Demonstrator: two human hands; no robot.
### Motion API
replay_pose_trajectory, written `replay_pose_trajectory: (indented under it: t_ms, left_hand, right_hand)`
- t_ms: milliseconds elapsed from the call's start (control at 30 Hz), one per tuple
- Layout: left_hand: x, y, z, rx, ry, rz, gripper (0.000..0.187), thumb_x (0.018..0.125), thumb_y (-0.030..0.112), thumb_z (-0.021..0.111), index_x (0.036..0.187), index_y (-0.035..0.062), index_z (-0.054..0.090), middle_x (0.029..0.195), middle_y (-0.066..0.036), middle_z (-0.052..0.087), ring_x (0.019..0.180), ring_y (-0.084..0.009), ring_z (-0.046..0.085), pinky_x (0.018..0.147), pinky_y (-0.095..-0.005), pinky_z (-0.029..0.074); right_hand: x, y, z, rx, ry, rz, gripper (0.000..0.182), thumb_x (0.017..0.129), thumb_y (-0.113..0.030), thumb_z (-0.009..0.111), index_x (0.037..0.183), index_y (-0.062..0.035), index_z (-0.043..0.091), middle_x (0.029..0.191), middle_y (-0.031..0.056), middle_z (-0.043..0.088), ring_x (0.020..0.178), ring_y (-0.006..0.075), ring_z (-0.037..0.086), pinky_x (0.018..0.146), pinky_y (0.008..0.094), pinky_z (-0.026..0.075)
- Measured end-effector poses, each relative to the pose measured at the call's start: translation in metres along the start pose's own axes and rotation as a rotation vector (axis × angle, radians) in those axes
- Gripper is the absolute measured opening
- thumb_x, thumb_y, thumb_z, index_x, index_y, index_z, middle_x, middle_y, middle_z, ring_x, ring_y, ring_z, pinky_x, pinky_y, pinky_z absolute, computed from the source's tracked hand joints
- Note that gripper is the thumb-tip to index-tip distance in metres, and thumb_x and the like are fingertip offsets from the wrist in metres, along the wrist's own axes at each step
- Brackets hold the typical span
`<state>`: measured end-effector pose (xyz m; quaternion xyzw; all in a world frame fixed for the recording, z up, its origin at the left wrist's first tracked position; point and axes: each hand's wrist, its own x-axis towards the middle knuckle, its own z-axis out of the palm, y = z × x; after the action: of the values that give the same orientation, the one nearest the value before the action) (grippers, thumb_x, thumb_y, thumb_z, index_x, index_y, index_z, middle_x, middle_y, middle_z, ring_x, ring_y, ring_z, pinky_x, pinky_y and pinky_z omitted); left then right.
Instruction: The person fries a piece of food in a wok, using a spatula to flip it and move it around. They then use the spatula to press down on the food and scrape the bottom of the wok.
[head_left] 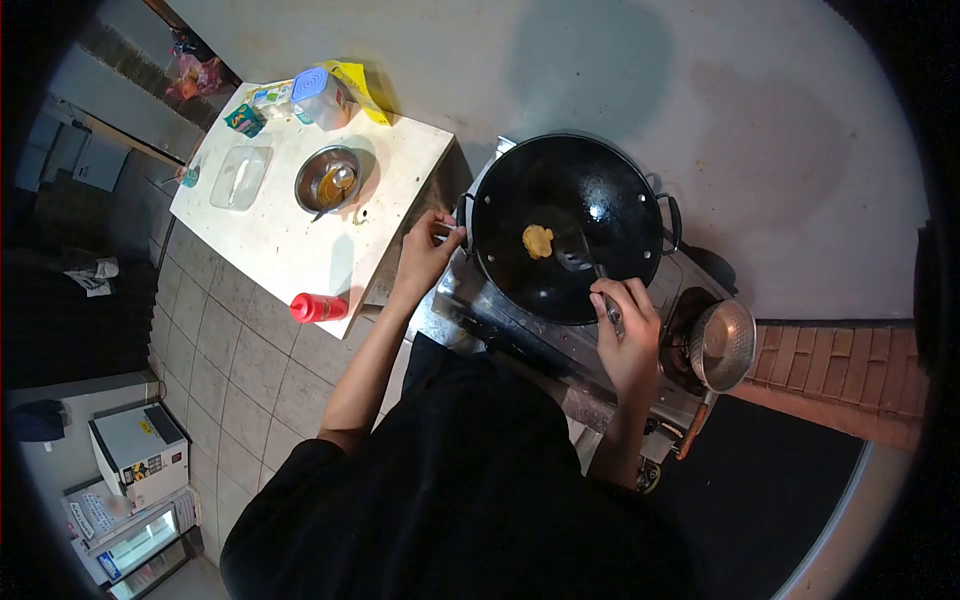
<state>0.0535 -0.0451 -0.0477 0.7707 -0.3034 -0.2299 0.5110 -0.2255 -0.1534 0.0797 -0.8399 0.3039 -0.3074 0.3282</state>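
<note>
A large black wok (560, 170) sits on the stove in front of me. My left hand (432, 245) is closed at the wok's left side handle (464, 212), thumb and fingers pinched there. In my right hand (630, 335) is a spatula (600, 268), gripped by its handle and angled down into the wok. Its blade rests low in the pan, just right of a small yellow-brown piece of fried food (537, 241). The food lies alone on the dark, shiny surface, a little left of the wok's middle.
A saucepan (722, 345) with a wooden handle stands on the right burner. On the white table (400, 160) at left are a steel bowl (328, 180) with batter and a spoon, a clear tray (240, 178), a lidded tub (320, 100) and a red bottle (318, 307).
</note>
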Motion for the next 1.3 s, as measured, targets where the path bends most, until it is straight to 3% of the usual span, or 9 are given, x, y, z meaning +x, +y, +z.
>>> replay_pose_trajectory:
  t_ms: [100, 333, 400, 833, 900, 1033, 1300]
  left_hand:
    - [0.003, 0.003, -0.001, -0.002, -0.055, -0.089, 0.022, 0.095, 0.018, 0.076, 0.106, 0.0024, 0.064, 0.091, -0.007, 0.071, 0.084, -0.0132, 0.066, 0.077, -0.0290, 0.053]
    - [0.014, -0.005, 0.005, 0.029, -0.037, -0.068, 0.023, 0.095, 0.016, 0.075, 0.108, 0.0014, 0.064, 0.090, -0.008, 0.072, 0.082, -0.0137, 0.068, 0.075, -0.0289, 0.053]
    - [0.017, -0.010, 0.008, -0.004, 0.000, 0.001, 0.024, 0.092, 0.018, 0.075, 0.106, 0.0012, 0.065, 0.089, -0.014, 0.076, 0.076, -0.0191, 0.073, 0.070, -0.0331, 0.055]
    - [0.019, 0.001, 0.011, 0.058, 0.008, 0.050, 0.025, 0.094, 0.013, 0.072, 0.113, 0.0032, 0.060, 0.087, -0.013, 0.075, 0.074, -0.0203, 0.072, 0.068, -0.0326, 0.053]
    - [0.020, 0.003, 0.013, 0.047, 0.061, 0.147, 0.026, 0.094, 0.013, 0.072, 0.116, 0.0044, 0.060, 0.086, -0.012, 0.073, 0.070, -0.0224, 0.069, 0.066, -0.0348, 0.052]
    - [0.013, 0.021, 0.010, 0.121, 0.034, 0.062, 0.028, 0.095, 0.013, 0.071, 0.119, 0.0055, 0.061, 0.088, -0.012, 0.070, 0.068, -0.0250, 0.065, 0.066, -0.0370, 0.051]
    - [0.004, 0.040, 0.009, 0.209, 0.129, 0.201, 0.028, 0.102, 0.024, 0.064, 0.120, 0.0025, 0.063, 0.100, -0.014, 0.061, 0.080, -0.0250, 0.063, 0.075, -0.0367, 0.052]
  right_hand:
    - [0.001, -0.001, -0.002, -0.007, -0.007, 0.005, 0.013, 0.093, 0.002, 0.067, 0.106, 0.0011, 0.068, 0.090, 0.0137, 0.058, 0.079, 0.0267, 0.063, 0.072, 0.0347, 0.050]
    - [0.003, 0.002, -0.002, -0.009, -0.003, 0.009, 0.014, 0.092, 0.002, 0.067, 0.105, 0.0009, 0.068, 0.090, 0.0137, 0.058, 0.079, 0.0266, 0.064, 0.071, 0.0354, 0.051]
    - [0.004, 0.001, -0.003, -0.009, -0.005, 0.020, 0.014, 0.092, 0.002, 0.067, 0.105, 0.0009, 0.068, 0.090, 0.0137, 0.058, 0.079, 0.0268, 0.064, 0.071, 0.0355, 0.051]
    - [0.006, 0.006, -0.005, -0.029, -0.007, 0.044, 0.013, 0.092, 0.002, 0.067, 0.105, -0.0004, 0.068, 0.091, 0.0139, 0.059, 0.080, 0.0288, 0.065, 0.070, 0.0361, 0.051]
    - [0.006, 0.006, -0.006, -0.025, -0.007, 0.048, 0.013, 0.092, 0.002, 0.067, 0.105, -0.0005, 0.069, 0.091, 0.0139, 0.059, 0.080, 0.0290, 0.065, 0.071, 0.0364, 0.051]
    - [0.007, 0.005, -0.007, -0.028, -0.012, 0.062, 0.013, 0.092, 0.002, 0.068, 0.105, -0.0005, 0.069, 0.091, 0.0139, 0.059, 0.081, 0.0292, 0.066, 0.070, 0.0369, 0.052]
    - [0.008, 0.005, -0.007, -0.016, -0.009, 0.062, 0.014, 0.091, 0.002, 0.069, 0.105, -0.0008, 0.069, 0.093, 0.0133, 0.060, 0.083, 0.0279, 0.067, 0.071, 0.0364, 0.053]
